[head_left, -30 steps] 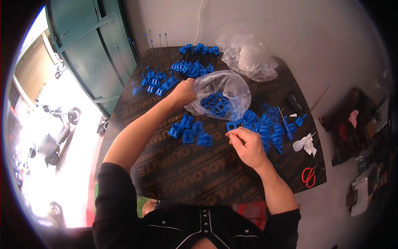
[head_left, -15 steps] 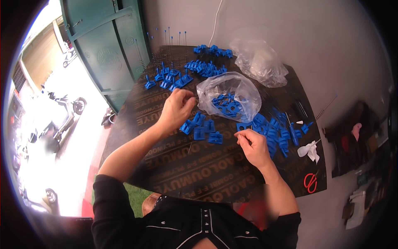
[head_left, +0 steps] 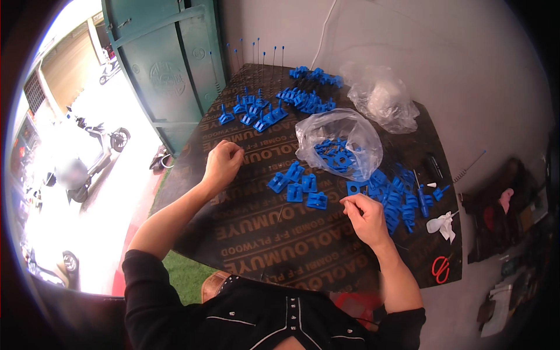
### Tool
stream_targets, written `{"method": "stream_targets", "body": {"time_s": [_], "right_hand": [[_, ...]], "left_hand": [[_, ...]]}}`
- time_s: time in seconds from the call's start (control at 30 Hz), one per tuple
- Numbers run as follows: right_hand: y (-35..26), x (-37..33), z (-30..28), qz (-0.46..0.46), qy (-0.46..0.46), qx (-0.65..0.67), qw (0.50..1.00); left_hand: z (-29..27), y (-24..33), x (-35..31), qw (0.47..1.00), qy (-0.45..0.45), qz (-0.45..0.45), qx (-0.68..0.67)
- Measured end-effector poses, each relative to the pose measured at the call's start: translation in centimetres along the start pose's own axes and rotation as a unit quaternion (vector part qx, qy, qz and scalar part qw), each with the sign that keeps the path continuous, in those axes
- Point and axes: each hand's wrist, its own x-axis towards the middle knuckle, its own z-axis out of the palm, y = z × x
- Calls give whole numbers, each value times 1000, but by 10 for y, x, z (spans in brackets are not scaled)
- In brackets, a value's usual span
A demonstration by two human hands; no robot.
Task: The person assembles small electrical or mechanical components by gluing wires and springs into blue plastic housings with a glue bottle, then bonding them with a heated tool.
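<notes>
My left hand (head_left: 223,166) hovers over the left part of the dark plywood table (head_left: 256,233), fingers curled in; whatever it may hold is hidden. Nearest to it are blue plastic parts with upright pegs (head_left: 254,112), just beyond. Toward the right, my right hand (head_left: 366,220) is closed in a pinch beside a heap of blue plastic parts (head_left: 392,195); anything between the fingertips is too small to make out. Between the hands sits a small group of blue clip-like pieces (head_left: 294,192). Behind these lies an open clear plastic bag (head_left: 368,149) with small blue parts and metal bits inside.
Thin springy rods with blue tips (head_left: 263,61) stand at the far left edge. More blue parts (head_left: 306,100) line the back, near a crumpled clear bag (head_left: 385,105). At right lie a screwdriver (head_left: 422,201), white tissue (head_left: 444,226) and red-handled scissors (head_left: 440,269). A green metal door (head_left: 169,76) stands left.
My left hand has drawn back to the left, away from the pegged blue parts and the bag. The right hand stays pinched near the heap. The whole view has shifted slightly.
</notes>
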Motion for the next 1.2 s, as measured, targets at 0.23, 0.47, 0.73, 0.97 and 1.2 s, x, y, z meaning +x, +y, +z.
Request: {"method": "stream_targets", "body": {"time_s": [0.23,0.47,0.73,0.97,1.2], "right_hand": [[1,-1,5,-9,3,-8,1000],[1,-3,10,-18,10,14,1000],[1,-2,9,-13,-11,4,1000],[3,-1,9,-7,-20,-8,1000],[3,-1,8,-1,-26,-20,999]], "left_hand": [[19,43,-13,996,-49,41,-67],[26,45,-12,996,-43,38,-75],[2,-33,37,995,75,-45,46],[-12,-67,80,984,152,-67,66],[14,-60,89,988,135,-41,56]]}}
